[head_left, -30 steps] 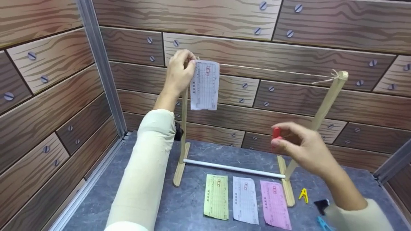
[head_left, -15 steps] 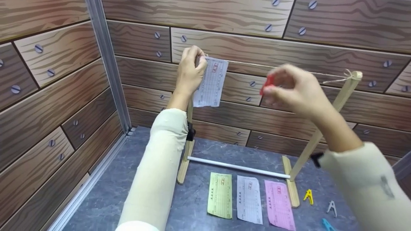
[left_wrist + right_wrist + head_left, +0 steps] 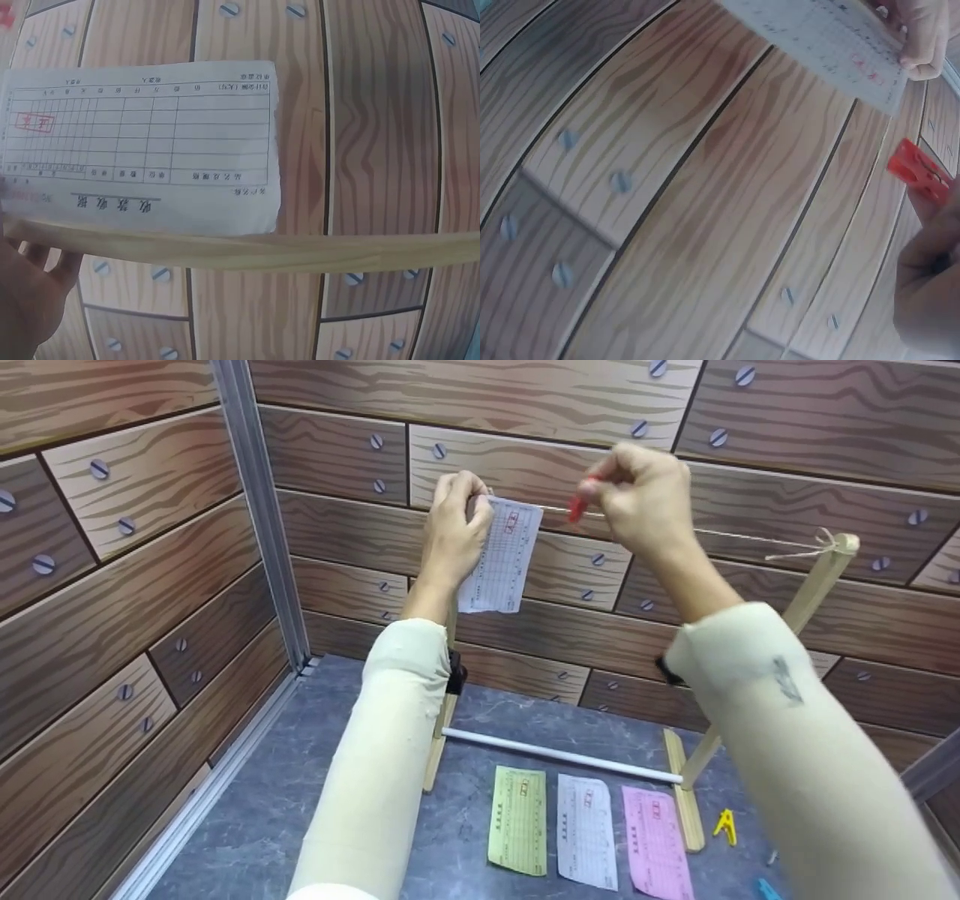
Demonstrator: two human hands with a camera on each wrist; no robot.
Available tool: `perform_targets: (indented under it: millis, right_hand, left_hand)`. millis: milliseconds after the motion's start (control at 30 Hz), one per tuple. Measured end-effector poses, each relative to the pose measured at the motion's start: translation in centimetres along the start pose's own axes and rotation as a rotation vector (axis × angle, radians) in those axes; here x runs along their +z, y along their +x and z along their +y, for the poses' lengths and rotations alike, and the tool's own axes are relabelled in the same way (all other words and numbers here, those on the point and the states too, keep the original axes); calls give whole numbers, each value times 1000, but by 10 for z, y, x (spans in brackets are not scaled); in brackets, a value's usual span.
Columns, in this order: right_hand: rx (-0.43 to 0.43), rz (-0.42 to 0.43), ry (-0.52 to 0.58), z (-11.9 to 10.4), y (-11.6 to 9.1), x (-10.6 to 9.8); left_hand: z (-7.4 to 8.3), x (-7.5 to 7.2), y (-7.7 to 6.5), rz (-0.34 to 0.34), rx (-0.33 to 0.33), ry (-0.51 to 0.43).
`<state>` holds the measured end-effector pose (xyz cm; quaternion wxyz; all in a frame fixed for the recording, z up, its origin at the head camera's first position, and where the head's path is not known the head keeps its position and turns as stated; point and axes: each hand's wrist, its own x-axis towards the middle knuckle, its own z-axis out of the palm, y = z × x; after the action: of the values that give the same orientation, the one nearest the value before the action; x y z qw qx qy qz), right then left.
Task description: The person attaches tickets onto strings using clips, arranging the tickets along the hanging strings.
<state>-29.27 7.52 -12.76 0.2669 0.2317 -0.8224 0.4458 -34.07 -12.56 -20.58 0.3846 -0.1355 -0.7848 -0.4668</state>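
High at the left end of a thin string (image 3: 750,538), my left hand (image 3: 456,529) pinches the top corner of a white printed receipt slip (image 3: 504,559). The slip hangs down from the fingers; its printed lines and red stamp show in the left wrist view. My right hand (image 3: 646,499) pinches a red clothespin (image 3: 577,504) just right of the slip, overlapping the string in the head view. In the right wrist view the red clothespin (image 3: 921,171) points toward the slip's corner, apart from it.
The string runs to a wooden post (image 3: 821,574) joined by a white rod (image 3: 562,754). Green (image 3: 517,821), white (image 3: 586,831) and pink (image 3: 657,842) slips lie on the dark table, with a yellow clothespin (image 3: 725,826) and a blue clothespin (image 3: 766,889) at right.
My right hand has risen and moved left, bringing the red clothespin up to the string near the slip. The left hand keeps its grip on the slip; the head view has shifted slightly.
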Motion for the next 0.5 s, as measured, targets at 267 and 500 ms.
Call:
perform_targets:
  millis: [267, 500]
  right_hand:
    - [26, 41, 232, -11, 25, 44]
    - [3, -41, -21, -13, 27, 69]
  left_hand:
    - [1, 2, 0, 1, -9, 14]
    - [-2, 2, 2, -5, 8, 1]
